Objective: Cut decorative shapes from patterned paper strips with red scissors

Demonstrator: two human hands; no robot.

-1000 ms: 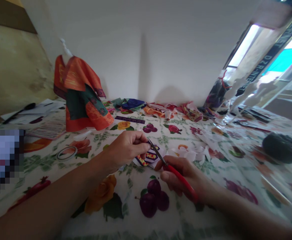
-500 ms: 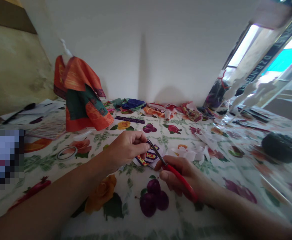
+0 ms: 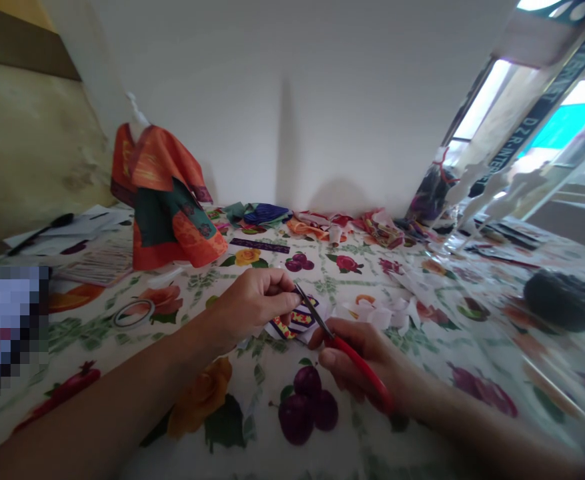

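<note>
My left hand [image 3: 262, 300] has its fingers pinched on a small patterned piece [image 3: 303, 319] of purple, yellow and white; whether it is paper or cloth I cannot tell. Red-handled scissors [image 3: 357, 368] are in my right hand [image 3: 372, 357]. Their metal blades slant up and left across the patterned piece, with the tips close to my left fingers. Part of the piece is hidden behind my left fingers and the blades. White scraps [image 3: 387, 313] lie just beyond my right hand.
A doll form in an orange and green dress [image 3: 167, 193] stands at the back left. Nearby are a tape roll [image 3: 133, 313] and a dark patterned strip [image 3: 259, 245]. Cloth scraps [image 3: 317, 225] line the wall. On the right are clear stands [image 3: 465, 200] and a black bundle [image 3: 565, 300].
The whole view has shifted slightly, so things sit a little lower. Both hands keep their hold, and the scissors stay across the patterned piece.
</note>
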